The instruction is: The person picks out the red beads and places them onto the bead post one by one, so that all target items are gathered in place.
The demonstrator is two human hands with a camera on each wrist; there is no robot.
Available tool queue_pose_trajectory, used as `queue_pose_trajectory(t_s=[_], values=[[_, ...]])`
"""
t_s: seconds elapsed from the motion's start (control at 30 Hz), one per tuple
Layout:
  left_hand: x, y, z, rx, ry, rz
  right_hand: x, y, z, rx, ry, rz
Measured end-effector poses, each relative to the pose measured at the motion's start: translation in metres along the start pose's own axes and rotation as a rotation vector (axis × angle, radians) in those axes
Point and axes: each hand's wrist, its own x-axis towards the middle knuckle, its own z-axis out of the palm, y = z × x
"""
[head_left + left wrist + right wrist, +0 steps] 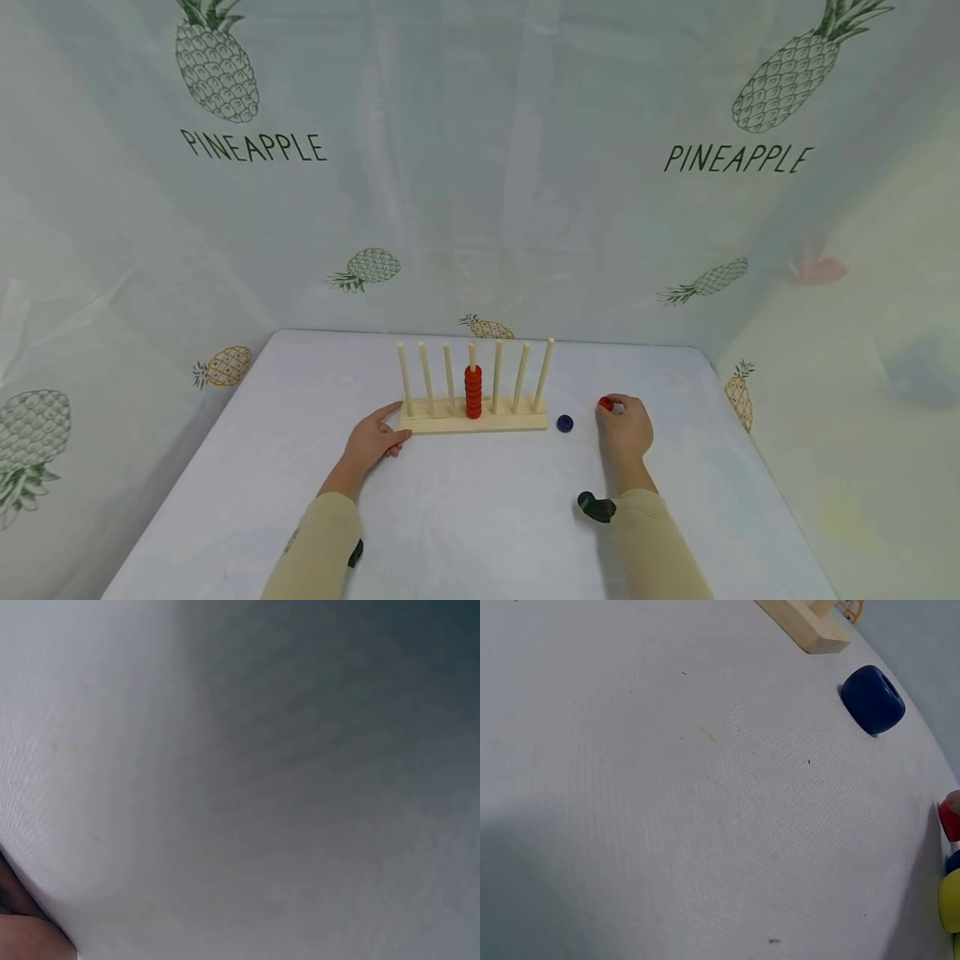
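Observation:
A wooden peg rack [480, 425] stands on the table, its upright pegs in a row. Red beads [473, 392] are stacked on its middle peg. My left hand [369, 438] grips the rack's left end between thumb and forefinger; only a bit of skin [36, 939] shows in the left wrist view. Right of the rack, my right hand [627, 429] pinches a red bead [606, 403]. A dark blue bead [565, 423] lies between that hand and the rack. In the right wrist view, a yellow bead [950, 901] appears below the red one; whether it is held is hidden.
The white table [480, 517] meets a pineapple-print cloth [465, 167] at the back and sides. Black wrist-worn pieces show at both cuffs, one of them [597, 507] beside the right sleeve.

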Motion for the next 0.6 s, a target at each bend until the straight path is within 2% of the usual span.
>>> queue_pose_trajectory(t_s=[0.6], values=[[-0.0005, 0.0031, -0.0004, 0.004, -0.006, -0.011, -0.004, -0.003, -0.0005, 0.001, 0.026, -0.004]])
